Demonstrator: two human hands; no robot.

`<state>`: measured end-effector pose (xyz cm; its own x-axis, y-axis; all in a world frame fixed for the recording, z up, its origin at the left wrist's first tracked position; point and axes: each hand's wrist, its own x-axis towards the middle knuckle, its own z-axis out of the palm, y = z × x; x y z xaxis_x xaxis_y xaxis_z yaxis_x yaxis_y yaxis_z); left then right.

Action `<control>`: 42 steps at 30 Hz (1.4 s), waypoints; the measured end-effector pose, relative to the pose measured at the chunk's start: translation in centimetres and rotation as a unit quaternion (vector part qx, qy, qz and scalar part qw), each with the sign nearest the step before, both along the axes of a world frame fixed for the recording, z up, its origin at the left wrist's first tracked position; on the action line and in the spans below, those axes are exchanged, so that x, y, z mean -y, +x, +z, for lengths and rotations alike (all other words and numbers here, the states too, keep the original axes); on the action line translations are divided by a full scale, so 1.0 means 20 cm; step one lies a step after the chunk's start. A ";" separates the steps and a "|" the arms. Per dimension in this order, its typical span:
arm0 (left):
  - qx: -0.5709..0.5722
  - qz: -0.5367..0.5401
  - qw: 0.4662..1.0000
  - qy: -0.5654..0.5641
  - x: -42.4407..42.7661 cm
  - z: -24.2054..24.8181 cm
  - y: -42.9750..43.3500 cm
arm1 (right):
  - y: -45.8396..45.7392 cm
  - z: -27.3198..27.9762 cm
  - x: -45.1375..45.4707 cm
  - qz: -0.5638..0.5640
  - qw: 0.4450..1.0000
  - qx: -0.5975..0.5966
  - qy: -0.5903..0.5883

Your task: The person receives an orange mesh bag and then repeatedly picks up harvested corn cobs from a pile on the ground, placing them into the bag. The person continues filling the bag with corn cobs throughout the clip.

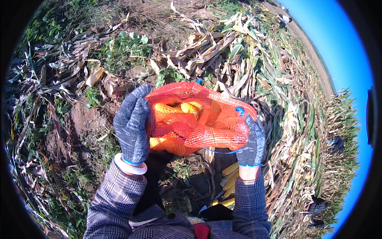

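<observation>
An orange-red mesh sack (215,131) is held up in front of me with its mouth spread wide. Yellow corn cobs (191,108) show inside it, and more press against the mesh at its lower left. My left hand (132,125), in a grey knit glove, grips the sack's left side. On the right, my gloved right hand (253,140) holds the opposite edge of the mouth. A blue drawstring (222,152) hangs along the sack's near rim. Most of the fingertips are hidden by the mesh.
Husked corn cobs (230,179) lie on the ground by my right forearm. Dry corn stalks (209,50) are heaped beyond the sack, and flattened stalks (298,155) spread along the right. Green weeds (128,44) grow ahead to the left. People (284,20) are far off in the field.
</observation>
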<state>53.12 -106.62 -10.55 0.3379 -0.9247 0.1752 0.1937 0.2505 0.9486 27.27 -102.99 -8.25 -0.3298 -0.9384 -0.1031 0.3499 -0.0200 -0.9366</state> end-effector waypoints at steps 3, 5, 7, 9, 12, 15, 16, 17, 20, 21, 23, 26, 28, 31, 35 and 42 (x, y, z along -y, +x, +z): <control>-0.014 -0.025 1.000 0.006 -0.03 0.07 -0.05 | -0.03 0.00 -0.03 -0.070 0.997 0.010 -0.041; -0.015 -0.063 0.998 0.019 -0.01 0.07 -0.09 | -0.22 -0.19 -0.03 -0.095 0.995 0.028 -0.020; -0.010 -0.104 0.994 0.036 0.01 0.04 -0.13 | -0.42 -0.40 -0.08 -0.106 0.989 0.101 0.014; -0.056 -0.171 0.980 0.088 0.00 0.05 -0.23 | -0.56 -0.54 -0.14 -0.158 0.981 0.071 0.087; -0.027 -0.250 0.962 0.108 0.01 0.04 -0.39 | -0.87 -0.72 -0.28 -0.197 0.968 -0.087 0.125; 0.029 -0.257 0.963 0.078 0.02 -0.03 -0.42 | -0.68 -0.59 -0.36 -0.119 0.982 0.017 0.142; 0.068 -0.240 0.967 0.050 0.03 -0.06 -0.45 | -0.67 -0.61 -0.41 -0.129 0.981 0.026 0.143; 0.060 -0.240 0.968 0.050 0.02 -0.07 -0.47 | -0.68 -0.64 -0.48 -0.139 0.979 0.034 0.143; 0.064 -0.249 0.964 0.062 0.01 -0.06 -0.51 | -0.67 -0.68 -0.74 -0.139 0.972 0.118 0.146; 0.055 -0.259 0.962 0.060 0.02 -0.09 -0.53 | -0.70 -0.73 -0.88 -0.163 0.965 0.096 0.182; 0.058 -0.272 0.959 0.049 -0.01 -0.16 -0.64 | -0.93 -0.90 -1.34 -0.123 0.962 -0.194 0.148; 0.096 -0.303 0.947 0.044 0.03 -0.22 -0.61 | -0.83 -0.75 -1.55 -0.274 0.932 0.117 0.205; 0.082 -0.329 0.940 0.032 -0.01 -0.30 -0.74 | -1.01 -0.77 -1.93 -0.263 0.931 -0.108 0.230; 0.104 -0.369 0.919 0.095 0.06 -0.37 -0.72 | -1.00 -0.74 -2.16 -0.289 0.915 -0.185 0.213; 0.331 -0.371 0.863 -0.092 0.06 -0.43 -0.81 | -0.89 -0.59 -2.43 -0.424 0.858 -0.012 0.291; 0.529 -0.388 0.732 -0.184 0.47 -0.91 -0.73 | -0.78 -0.83 -2.55 -0.278 0.770 -0.459 0.346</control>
<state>38.60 -115.92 -28.69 -0.7691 -0.5904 0.2449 -0.3805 0.7307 0.5668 11.66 -51.98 -24.87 -0.8928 -0.4505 0.0014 -0.3475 0.6867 -0.6384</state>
